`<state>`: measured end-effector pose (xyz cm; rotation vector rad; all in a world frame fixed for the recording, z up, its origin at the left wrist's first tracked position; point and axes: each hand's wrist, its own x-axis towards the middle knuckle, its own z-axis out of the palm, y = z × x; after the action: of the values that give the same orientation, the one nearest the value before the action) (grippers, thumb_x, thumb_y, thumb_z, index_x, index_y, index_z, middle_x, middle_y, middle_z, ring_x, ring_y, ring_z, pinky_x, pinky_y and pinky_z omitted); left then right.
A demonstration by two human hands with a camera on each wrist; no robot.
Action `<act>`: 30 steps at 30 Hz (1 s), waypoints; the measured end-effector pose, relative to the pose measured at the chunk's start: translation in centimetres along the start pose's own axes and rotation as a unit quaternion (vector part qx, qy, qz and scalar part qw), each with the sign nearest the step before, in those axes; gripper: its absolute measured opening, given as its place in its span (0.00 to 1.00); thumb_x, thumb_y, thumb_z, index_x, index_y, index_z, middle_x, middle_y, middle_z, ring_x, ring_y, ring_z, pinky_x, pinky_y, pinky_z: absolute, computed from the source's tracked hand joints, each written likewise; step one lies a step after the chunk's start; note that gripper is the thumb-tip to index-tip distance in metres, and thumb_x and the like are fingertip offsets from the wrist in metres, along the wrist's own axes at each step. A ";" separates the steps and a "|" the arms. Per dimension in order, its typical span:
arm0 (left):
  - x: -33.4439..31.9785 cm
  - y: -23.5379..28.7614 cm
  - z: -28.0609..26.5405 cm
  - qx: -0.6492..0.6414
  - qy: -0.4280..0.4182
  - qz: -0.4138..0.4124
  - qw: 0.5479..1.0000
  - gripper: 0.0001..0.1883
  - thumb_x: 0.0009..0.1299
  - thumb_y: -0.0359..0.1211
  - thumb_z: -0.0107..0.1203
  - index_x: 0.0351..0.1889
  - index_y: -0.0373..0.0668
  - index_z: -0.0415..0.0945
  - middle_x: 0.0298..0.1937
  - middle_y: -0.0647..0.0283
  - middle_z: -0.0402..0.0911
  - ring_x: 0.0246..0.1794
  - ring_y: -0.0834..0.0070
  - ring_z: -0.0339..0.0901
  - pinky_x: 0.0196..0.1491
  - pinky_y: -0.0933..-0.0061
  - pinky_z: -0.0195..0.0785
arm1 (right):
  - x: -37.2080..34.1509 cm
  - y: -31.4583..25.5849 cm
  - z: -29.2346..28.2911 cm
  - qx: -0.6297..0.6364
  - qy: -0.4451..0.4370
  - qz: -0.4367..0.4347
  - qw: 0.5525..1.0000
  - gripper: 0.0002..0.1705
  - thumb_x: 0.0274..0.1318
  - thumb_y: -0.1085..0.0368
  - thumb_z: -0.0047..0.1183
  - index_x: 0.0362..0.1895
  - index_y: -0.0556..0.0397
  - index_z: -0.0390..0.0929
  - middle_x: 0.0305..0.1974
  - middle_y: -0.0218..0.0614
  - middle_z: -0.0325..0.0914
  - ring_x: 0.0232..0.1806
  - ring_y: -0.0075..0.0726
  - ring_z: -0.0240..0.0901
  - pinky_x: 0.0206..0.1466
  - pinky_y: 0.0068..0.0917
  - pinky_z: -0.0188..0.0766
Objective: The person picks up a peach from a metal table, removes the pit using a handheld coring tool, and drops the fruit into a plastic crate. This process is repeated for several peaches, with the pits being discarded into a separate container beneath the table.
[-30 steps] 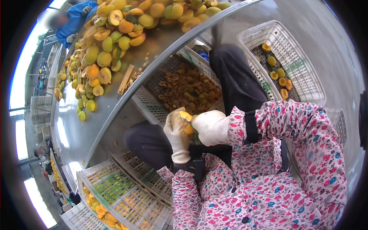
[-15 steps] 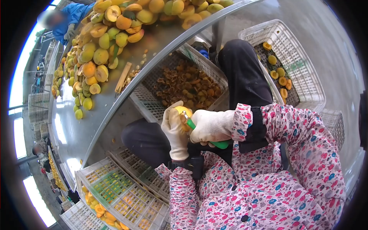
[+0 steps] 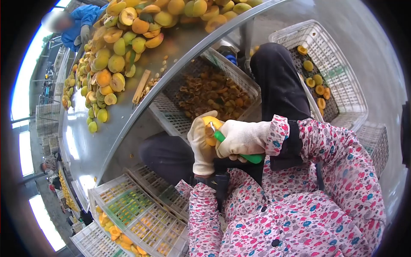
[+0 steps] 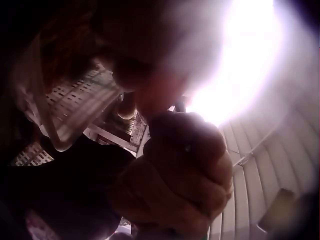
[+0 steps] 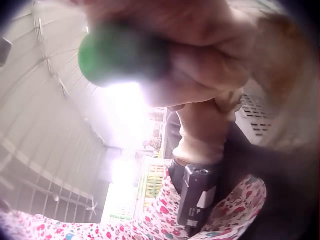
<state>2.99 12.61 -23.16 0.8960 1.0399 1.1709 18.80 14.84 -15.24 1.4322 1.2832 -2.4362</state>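
Note:
In the head view, the gloved left hand (image 3: 201, 147) holds a yellow-orange fruit (image 3: 210, 121) over the lap. The gloved right hand (image 3: 242, 138) grips a tool by its green handle (image 3: 253, 159), its metal end against the fruit's face. The handle's rounded end (image 5: 100, 55) looms large beneath the curled right fingers in the right wrist view, with the left hand (image 5: 202, 127) behind. The left wrist view is dark; the right hand (image 4: 175, 180) shows as a curled shape, and the fruit is hard to make out.
Halved fruit (image 3: 115, 63) is heaped on the metal table (image 3: 171, 79), beside a wooden strip (image 3: 141, 87). A crate of brownish pieces (image 3: 214, 92) stands under the table edge. Another crate (image 3: 342, 77) at right holds several fruit halves. Stacked crates (image 3: 137, 210) stand lower left; a person in blue (image 3: 85, 17) is across.
The tool's green handle and metal end have come into view as the right hand turned. Both hands have shifted slightly right, and the knee beside the right crate has moved right.

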 end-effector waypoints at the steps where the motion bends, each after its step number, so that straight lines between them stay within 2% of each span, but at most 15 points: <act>1: 0.1 -0.1 0.1 0.005 -0.001 0.003 1.000 0.25 0.73 0.46 0.45 0.49 0.29 0.73 0.34 0.56 0.80 0.33 0.74 0.77 0.40 0.76 0.71 | 0.4 0.6 0.0 0.030 -0.001 -0.024 0.999 0.09 0.45 0.66 0.57 0.29 0.60 0.76 0.21 0.33 0.73 0.18 0.27 0.68 0.19 0.25 0.65; 4: 0.2 -1.1 0.0 0.104 0.057 0.061 0.991 0.23 0.73 0.43 0.45 0.48 0.29 0.74 0.35 0.57 0.80 0.33 0.75 0.76 0.39 0.76 0.71 | 1.8 1.9 0.2 0.060 -0.010 -0.062 0.996 0.09 0.46 0.66 0.56 0.28 0.59 0.76 0.21 0.33 0.73 0.18 0.27 0.68 0.20 0.25 0.66; 5: 0.2 -1.3 -0.2 0.104 0.065 0.044 0.991 0.21 0.73 0.42 0.45 0.46 0.29 0.75 0.36 0.57 0.80 0.33 0.76 0.75 0.39 0.76 0.70 | 2.3 2.1 0.4 -0.004 0.009 -0.038 0.999 0.09 0.46 0.65 0.55 0.27 0.59 0.76 0.21 0.34 0.74 0.17 0.28 0.69 0.20 0.25 0.67; 6: 0.3 -1.5 -0.2 0.104 0.074 0.028 0.991 0.20 0.73 0.40 0.45 0.45 0.29 0.76 0.36 0.58 0.79 0.33 0.76 0.75 0.39 0.77 0.70 | 1.8 1.5 1.1 -0.168 0.114 -0.056 0.978 0.08 0.47 0.66 0.52 0.29 0.59 0.76 0.23 0.38 0.76 0.22 0.36 0.74 0.25 0.28 0.70; 8: 0.3 -2.1 -0.5 0.173 0.077 0.072 0.979 0.20 0.72 0.40 0.43 0.43 0.29 0.77 0.36 0.58 0.79 0.33 0.77 0.74 0.39 0.77 0.69 | 2.5 2.0 0.6 -0.293 0.112 -0.055 0.948 0.07 0.47 0.66 0.52 0.27 0.59 0.77 0.22 0.38 0.75 0.22 0.37 0.74 0.25 0.29 0.70; 9: 0.3 -1.6 -0.6 0.122 0.039 0.026 0.991 0.21 0.73 0.40 0.43 0.43 0.29 0.77 0.36 0.59 0.79 0.33 0.77 0.74 0.39 0.77 0.68 | 2.2 1.8 0.1 -0.294 0.114 -0.054 0.947 0.07 0.47 0.66 0.52 0.27 0.59 0.77 0.22 0.38 0.75 0.22 0.37 0.74 0.25 0.29 0.70; 11: 0.0 -1.3 -0.4 0.021 0.006 -0.057 0.998 0.23 0.73 0.42 0.41 0.43 0.29 0.77 0.36 0.59 0.79 0.33 0.78 0.74 0.39 0.77 0.68 | 1.3 1.6 -0.2 -0.106 0.009 0.010 0.994 0.08 0.47 0.65 0.54 0.27 0.58 0.76 0.21 0.36 0.75 0.21 0.34 0.73 0.24 0.27 0.69; 12: -0.1 -1.4 -0.4 0.023 0.007 -0.052 0.998 0.23 0.73 0.42 0.41 0.43 0.29 0.77 0.36 0.59 0.79 0.33 0.78 0.74 0.39 0.77 0.68 | 1.2 1.8 -0.4 -0.109 0.010 0.005 0.994 0.08 0.47 0.65 0.54 0.27 0.58 0.76 0.21 0.36 0.75 0.21 0.34 0.73 0.24 0.27 0.69; 15: 0.3 -1.6 0.5 0.097 0.085 0.035 0.991 0.22 0.75 0.43 0.43 0.44 0.30 0.76 0.35 0.60 0.79 0.32 0.76 0.75 0.37 0.76 0.70 | 1.6 3.1 -1.2 0.107 -0.059 -0.098 0.988 0.10 0.45 0.63 0.58 0.24 0.57 0.76 0.20 0.33 0.73 0.19 0.27 0.69 0.22 0.25 0.67; 16: 0.5 -2.0 0.6 0.100 0.083 0.041 0.991 0.22 0.75 0.43 0.43 0.44 0.30 0.76 0.35 0.60 0.79 0.32 0.76 0.75 0.37 0.76 0.70 | 2.4 3.6 -0.9 0.105 -0.059 -0.105 0.987 0.10 0.45 0.63 0.58 0.24 0.57 0.76 0.20 0.33 0.73 0.19 0.27 0.69 0.22 0.25 0.67; 18: 1.4 -3.1 0.1 0.051 0.172 0.039 0.983 0.16 0.73 0.36 0.45 0.41 0.29 0.76 0.32 0.59 0.79 0.28 0.76 0.75 0.32 0.77 0.70 | 3.9 4.1 -0.3 0.125 -0.005 -0.130 0.984 0.08 0.44 0.67 0.57 0.23 0.60 0.76 0.17 0.34 0.72 0.16 0.28 0.69 0.19 0.25 0.66; 22: 1.8 -4.1 -0.2 0.047 0.213 0.022 0.976 0.17 0.73 0.37 0.46 0.40 0.30 0.77 0.32 0.59 0.78 0.29 0.76 0.75 0.33 0.75 0.70 | 4.6 4.1 0.6 0.065 0.059 -0.095 0.992 0.07 0.46 0.68 0.51 0.27 0.61 0.76 0.21 0.37 0.75 0.19 0.34 0.72 0.24 0.29 0.68; 23: 1.8 -4.2 -0.2 0.047 0.213 0.021 0.976 0.17 0.73 0.37 0.46 0.40 0.30 0.77 0.32 0.59 0.78 0.29 0.76 0.75 0.33 0.75 0.70 | 5.0 4.3 0.7 0.054 0.080 -0.105 0.990 0.08 0.46 0.71 0.48 0.30 0.62 0.76 0.23 0.42 0.76 0.23 0.39 0.75 0.26 0.32 0.70; 25: 1.8 -4.3 0.2 0.098 0.248 0.051 0.963 0.16 0.72 0.37 0.46 0.39 0.30 0.77 0.32 0.60 0.78 0.29 0.76 0.74 0.34 0.74 0.69 | 5.2 4.7 0.8 0.049 0.084 -0.107 0.990 0.10 0.46 0.70 0.47 0.32 0.63 0.77 0.25 0.44 0.77 0.26 0.41 0.76 0.29 0.32 0.71; 30: 1.6 -4.2 0.7 0.108 0.308 0.044 0.944 0.16 0.72 0.38 0.45 0.37 0.32 0.76 0.32 0.60 0.78 0.29 0.75 0.74 0.34 0.74 0.69 | 5.4 4.7 0.9 0.008 0.105 -0.131 0.986 0.13 0.48 0.68 0.47 0.38 0.61 0.77 0.31 0.47 0.79 0.35 0.47 0.78 0.40 0.34 0.73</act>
<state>4.92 13.44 -27.18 0.7586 1.6734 1.4778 17.00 13.00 -21.95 1.6576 1.5937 -2.5111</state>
